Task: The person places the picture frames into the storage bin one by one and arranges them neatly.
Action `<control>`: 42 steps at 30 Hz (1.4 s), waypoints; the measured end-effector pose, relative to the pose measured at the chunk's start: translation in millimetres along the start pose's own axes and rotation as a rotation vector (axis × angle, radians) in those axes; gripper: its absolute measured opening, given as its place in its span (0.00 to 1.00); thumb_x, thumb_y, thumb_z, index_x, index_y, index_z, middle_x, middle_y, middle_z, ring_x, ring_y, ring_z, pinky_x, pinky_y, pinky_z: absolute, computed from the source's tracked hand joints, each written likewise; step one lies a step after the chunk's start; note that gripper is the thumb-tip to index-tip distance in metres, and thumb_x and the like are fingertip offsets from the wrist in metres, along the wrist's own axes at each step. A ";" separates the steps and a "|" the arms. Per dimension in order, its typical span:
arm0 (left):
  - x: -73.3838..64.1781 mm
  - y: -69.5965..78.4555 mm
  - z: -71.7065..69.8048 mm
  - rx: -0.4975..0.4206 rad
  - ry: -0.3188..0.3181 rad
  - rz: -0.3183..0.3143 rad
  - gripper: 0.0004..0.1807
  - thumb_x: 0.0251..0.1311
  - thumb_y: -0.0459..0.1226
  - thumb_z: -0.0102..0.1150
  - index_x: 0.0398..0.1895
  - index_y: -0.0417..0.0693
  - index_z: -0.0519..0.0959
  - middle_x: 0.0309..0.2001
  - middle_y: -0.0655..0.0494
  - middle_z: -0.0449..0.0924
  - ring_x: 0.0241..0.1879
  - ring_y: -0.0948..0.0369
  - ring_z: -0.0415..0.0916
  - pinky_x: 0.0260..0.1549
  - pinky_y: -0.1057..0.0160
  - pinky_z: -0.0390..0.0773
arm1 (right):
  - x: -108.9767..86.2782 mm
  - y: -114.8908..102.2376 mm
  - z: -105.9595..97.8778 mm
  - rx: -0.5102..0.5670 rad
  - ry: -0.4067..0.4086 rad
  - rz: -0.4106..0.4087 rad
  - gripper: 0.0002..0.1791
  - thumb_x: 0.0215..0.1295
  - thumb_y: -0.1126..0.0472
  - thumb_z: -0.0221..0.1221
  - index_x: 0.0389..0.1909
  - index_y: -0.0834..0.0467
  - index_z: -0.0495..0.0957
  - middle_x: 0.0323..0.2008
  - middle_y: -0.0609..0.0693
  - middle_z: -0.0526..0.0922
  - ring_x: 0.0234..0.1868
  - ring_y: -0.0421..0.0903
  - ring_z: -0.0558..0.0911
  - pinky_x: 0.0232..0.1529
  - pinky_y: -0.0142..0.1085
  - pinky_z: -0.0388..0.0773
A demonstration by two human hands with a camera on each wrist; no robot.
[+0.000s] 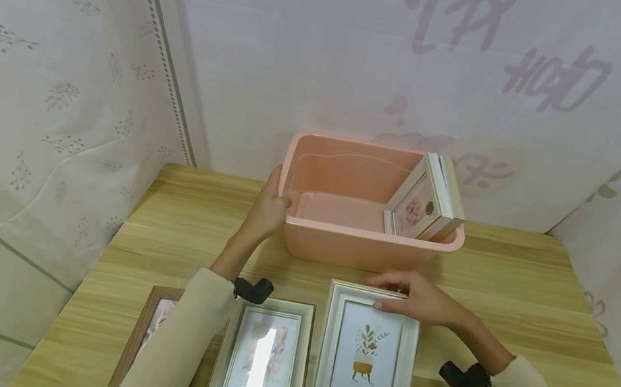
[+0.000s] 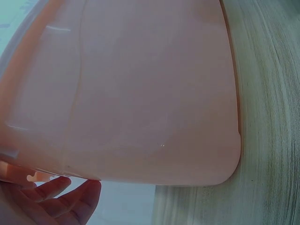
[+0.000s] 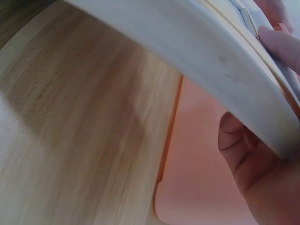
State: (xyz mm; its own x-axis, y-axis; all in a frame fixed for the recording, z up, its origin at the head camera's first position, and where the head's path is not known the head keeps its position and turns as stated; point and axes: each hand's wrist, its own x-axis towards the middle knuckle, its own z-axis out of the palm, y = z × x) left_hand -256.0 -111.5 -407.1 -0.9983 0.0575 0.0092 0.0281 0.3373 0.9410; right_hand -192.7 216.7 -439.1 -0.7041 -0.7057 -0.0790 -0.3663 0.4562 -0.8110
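At its left end, a pink plastic bin (image 1: 350, 248) is held by my left hand (image 1: 269, 208), with the thumb over the rim. In the left wrist view the fingers (image 2: 86, 199) lie along the outside of the bin wall (image 2: 154, 93). My right hand (image 1: 419, 299) grips the upper edge of a white picture frame (image 1: 367, 350) with a potted-plant print. Seen from the right wrist, the thumb is on the face of the white frame (image 3: 206, 65) and curled fingers (image 3: 234, 140) are behind it. That frame's top edge is tilted up off the wooden table.
Picture frames (image 1: 416, 204) lean together inside the bin's right end. A pale gold-edged frame (image 1: 263, 364) lies on the table (image 1: 516, 289) left of the white one. Farther left, a brown frame (image 1: 138, 336) is partly hidden under my left sleeve. Behind the bin hangs a printed cloth (image 1: 310, 49).
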 end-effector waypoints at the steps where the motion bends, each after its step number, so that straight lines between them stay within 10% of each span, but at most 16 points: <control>1: 0.0 -0.2 -0.1 0.001 0.000 -0.001 0.41 0.66 0.31 0.38 0.80 0.46 0.37 0.80 0.44 0.40 0.78 0.51 0.39 0.75 0.50 0.43 | 0.0 -0.5 -0.5 0.014 -0.011 -0.004 0.20 0.65 0.57 0.65 0.57 0.57 0.80 0.43 0.48 0.82 0.38 0.37 0.78 0.39 0.32 0.79; 22: 0.1 1.2 -0.3 0.004 0.008 -0.012 0.41 0.66 0.31 0.38 0.80 0.46 0.37 0.80 0.45 0.38 0.78 0.52 0.36 0.75 0.52 0.40 | -4.9 -26.9 -26.3 0.084 -0.080 -0.080 0.27 0.69 0.62 0.60 0.68 0.63 0.70 0.49 0.57 0.85 0.33 0.43 0.88 0.31 0.40 0.85; 37: -0.5 0.1 -0.2 0.002 0.011 -0.006 0.41 0.65 0.32 0.39 0.80 0.46 0.38 0.80 0.44 0.41 0.78 0.51 0.40 0.75 0.50 0.43 | -18.4 -68.5 -59.7 -0.022 0.171 -0.123 0.23 0.70 0.69 0.56 0.66 0.60 0.74 0.45 0.61 0.86 0.33 0.43 0.88 0.28 0.39 0.84; 42: -0.4 0.7 -0.2 -0.001 0.007 -0.003 0.41 0.66 0.31 0.39 0.80 0.45 0.38 0.79 0.43 0.40 0.78 0.50 0.40 0.75 0.50 0.43 | -23.2 -79.6 -72.7 -0.021 0.250 -0.162 0.23 0.70 0.72 0.55 0.65 0.59 0.75 0.50 0.49 0.85 0.30 0.45 0.88 0.24 0.40 0.84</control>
State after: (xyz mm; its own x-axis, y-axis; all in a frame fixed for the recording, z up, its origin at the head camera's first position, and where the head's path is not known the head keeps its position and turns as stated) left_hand -255.6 -111.4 -406.4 -0.9987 0.0497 0.0084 0.0247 0.3363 0.9414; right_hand -191.4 236.3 -330.6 -0.7623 -0.6162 0.1977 -0.4966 0.3612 -0.7892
